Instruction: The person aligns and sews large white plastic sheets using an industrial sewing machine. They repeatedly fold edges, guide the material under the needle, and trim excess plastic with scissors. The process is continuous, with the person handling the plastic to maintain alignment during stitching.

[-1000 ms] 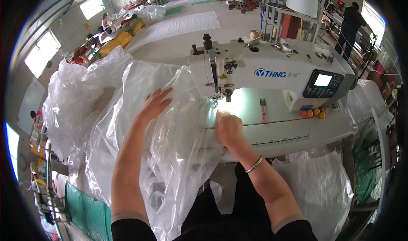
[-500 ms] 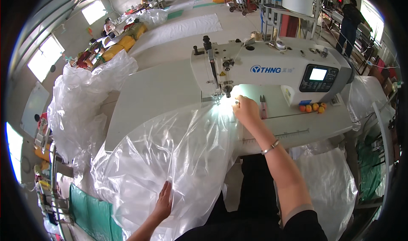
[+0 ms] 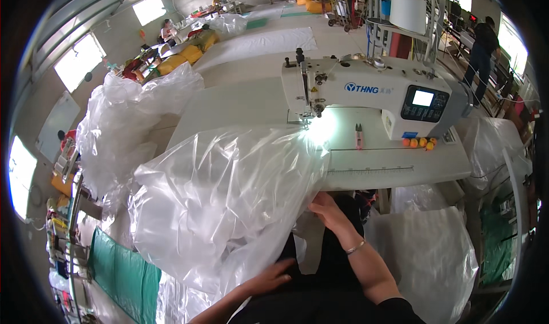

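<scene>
A large clear plastic sheet (image 3: 200,192) spills in folds from under the needle of a white sewing machine (image 3: 349,87) over the table's front edge. Below that edge, my right hand (image 3: 330,211) has its fingers closed on the sheet's right border; the fingertips are partly hidden. Lower down, my left hand (image 3: 270,279) lies by the sheet's lower right margin, with fingers stretched out. It grips nothing, and whether it touches the plastic I cannot tell. Bright lamp light washes out the needle area.
Thread snips (image 3: 359,136) lie on the white table (image 3: 389,172), near small orange-yellow fruits (image 3: 420,143). More clear plastic is heaped at the left (image 3: 123,118) and hangs at the right (image 3: 426,255). A thread cone (image 3: 408,12) stands behind the machine. Another person (image 3: 481,52) stands far right.
My right hand has come down from beside the needle to the sheet's border below the table edge. My left hand has left the sheet's middle, moving right and down. The view has shifted slightly.
</scene>
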Tool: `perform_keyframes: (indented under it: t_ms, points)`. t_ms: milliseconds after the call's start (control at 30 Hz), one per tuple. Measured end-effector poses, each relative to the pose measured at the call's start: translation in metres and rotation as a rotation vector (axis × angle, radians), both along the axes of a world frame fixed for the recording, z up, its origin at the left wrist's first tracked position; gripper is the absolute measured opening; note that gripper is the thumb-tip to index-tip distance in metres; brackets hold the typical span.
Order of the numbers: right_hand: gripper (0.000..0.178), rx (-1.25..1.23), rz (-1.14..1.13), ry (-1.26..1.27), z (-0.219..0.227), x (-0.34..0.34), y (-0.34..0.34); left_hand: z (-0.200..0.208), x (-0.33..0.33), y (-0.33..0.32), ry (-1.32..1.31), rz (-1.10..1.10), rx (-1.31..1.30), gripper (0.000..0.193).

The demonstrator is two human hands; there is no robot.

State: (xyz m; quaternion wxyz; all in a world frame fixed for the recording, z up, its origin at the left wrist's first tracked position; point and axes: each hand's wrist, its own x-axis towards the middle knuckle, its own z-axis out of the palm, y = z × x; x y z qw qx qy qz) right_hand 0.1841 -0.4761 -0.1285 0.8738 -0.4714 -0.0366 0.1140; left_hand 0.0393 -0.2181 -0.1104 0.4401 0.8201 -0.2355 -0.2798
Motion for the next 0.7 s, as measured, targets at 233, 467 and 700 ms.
perform_keyframes:
  t_ms: [233, 467, 700]
  points:
    - [0.027, -0.334, 0.675, -0.211, 0.018, -0.06, 0.086, 0.018, -0.059, 0.166, -0.58, 1.019, 0.458, 0.03]
    - [0.039, -0.253, 0.711, -0.369, 0.098, -0.084, 0.168, 0.056, -0.078, 0.04, -0.036, 0.571, 0.008, 0.02]
    - [0.039, -0.524, 0.192, -0.991, 0.086, -0.054, 0.145, -0.023, 0.004, 0.087, -0.311, 0.643, 0.144, 0.051]
